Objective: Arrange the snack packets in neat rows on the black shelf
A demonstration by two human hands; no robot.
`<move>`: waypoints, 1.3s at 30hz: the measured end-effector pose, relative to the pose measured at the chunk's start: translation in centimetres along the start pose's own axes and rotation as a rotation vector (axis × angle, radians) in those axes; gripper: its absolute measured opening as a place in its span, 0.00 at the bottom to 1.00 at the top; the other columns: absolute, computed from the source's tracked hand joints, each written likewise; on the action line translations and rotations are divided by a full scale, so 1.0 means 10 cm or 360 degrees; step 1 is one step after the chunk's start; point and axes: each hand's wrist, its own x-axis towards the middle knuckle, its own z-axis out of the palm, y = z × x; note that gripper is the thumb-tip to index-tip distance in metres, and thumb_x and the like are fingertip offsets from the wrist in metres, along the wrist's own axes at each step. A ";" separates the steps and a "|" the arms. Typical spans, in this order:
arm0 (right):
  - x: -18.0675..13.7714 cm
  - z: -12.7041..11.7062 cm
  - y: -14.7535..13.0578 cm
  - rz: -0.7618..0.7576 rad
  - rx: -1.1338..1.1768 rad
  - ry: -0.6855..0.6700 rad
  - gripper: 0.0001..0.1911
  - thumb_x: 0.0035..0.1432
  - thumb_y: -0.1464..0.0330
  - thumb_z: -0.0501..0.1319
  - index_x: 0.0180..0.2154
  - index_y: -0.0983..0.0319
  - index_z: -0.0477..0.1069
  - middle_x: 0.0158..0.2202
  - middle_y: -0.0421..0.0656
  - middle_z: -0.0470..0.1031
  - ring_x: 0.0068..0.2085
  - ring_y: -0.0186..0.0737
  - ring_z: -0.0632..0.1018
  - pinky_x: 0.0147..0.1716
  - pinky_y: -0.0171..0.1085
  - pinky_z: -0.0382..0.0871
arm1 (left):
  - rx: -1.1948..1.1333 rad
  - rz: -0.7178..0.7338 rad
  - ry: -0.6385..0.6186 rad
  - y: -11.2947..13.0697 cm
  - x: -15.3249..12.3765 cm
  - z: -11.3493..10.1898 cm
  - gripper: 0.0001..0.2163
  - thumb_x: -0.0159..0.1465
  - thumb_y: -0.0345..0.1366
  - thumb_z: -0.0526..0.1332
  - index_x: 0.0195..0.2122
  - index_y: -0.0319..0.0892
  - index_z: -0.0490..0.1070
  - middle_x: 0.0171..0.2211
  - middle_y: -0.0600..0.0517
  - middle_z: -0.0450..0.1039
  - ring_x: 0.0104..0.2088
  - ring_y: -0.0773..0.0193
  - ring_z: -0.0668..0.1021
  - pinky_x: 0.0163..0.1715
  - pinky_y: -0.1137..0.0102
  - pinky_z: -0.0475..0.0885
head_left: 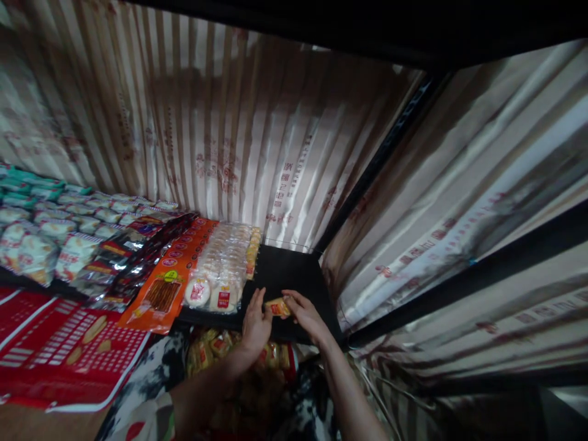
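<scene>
A small yellow packaged snack (277,307) with red print is held over the black shelf (294,269). My right hand (305,313) has its fingers closed around the packet's right end. At the packet's left end is my left hand (256,321), fingers stretched out and thumb close beside the packet; whether it touches is hard to tell. Similar yellow packets (215,346) lie in a heap below the shelf edge, partly hidden by my left forearm. A row of yellow packets (252,252) stands on the shelf to the left of the hands.
Clear-wrapped round white pastries (223,275) stand in rows beside an orange snack bag (168,282). Farther left are dark packs (122,257), white bags (76,254) and green packs (32,184). A red printed sheet (68,349) hangs in front. Pleated printed fabric (275,135) and a black post (376,165) bound the shelf.
</scene>
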 end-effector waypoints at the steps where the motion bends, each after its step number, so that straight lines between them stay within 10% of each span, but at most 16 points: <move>1: -0.01 0.01 -0.04 -0.0020 0.0017 -0.0024 0.19 0.49 0.57 0.58 0.41 0.61 0.71 0.28 0.40 0.76 0.23 0.34 0.74 0.18 0.30 0.58 | -0.0012 0.0014 -0.0022 0.00 0.00 -0.01 0.21 0.56 0.28 0.52 0.52 0.39 0.65 0.56 0.44 0.64 0.56 0.59 0.66 0.57 0.64 0.61; 11: 0.06 0.33 0.16 -0.0114 0.0487 0.0022 0.24 0.41 0.55 0.66 0.38 0.63 0.71 0.28 0.42 0.77 0.28 0.35 0.76 0.24 0.30 0.63 | -0.0180 -0.0166 0.0021 -0.15 0.06 -0.02 0.13 0.60 0.34 0.51 0.43 0.38 0.69 0.39 0.46 0.75 0.39 0.62 0.77 0.43 0.68 0.70; 21: 0.43 0.60 0.22 -0.0353 0.0399 0.0253 0.16 0.42 0.60 0.63 0.34 0.61 0.71 0.30 0.42 0.77 0.33 0.40 0.77 0.37 0.39 0.70 | 0.0032 -0.0188 0.0176 -0.18 0.04 0.11 0.22 0.56 0.30 0.52 0.54 0.36 0.63 0.58 0.43 0.60 0.60 0.58 0.62 0.60 0.64 0.54; 39: 0.93 0.98 0.17 -0.0490 -0.0205 0.0416 0.14 0.48 0.64 0.58 0.38 0.61 0.70 0.34 0.43 0.74 0.34 0.39 0.76 0.37 0.37 0.70 | -0.0350 -0.0303 0.0010 -0.11 0.33 -0.01 0.25 0.64 0.38 0.44 0.62 0.35 0.50 0.64 0.46 0.45 0.64 0.64 0.48 0.63 0.67 0.44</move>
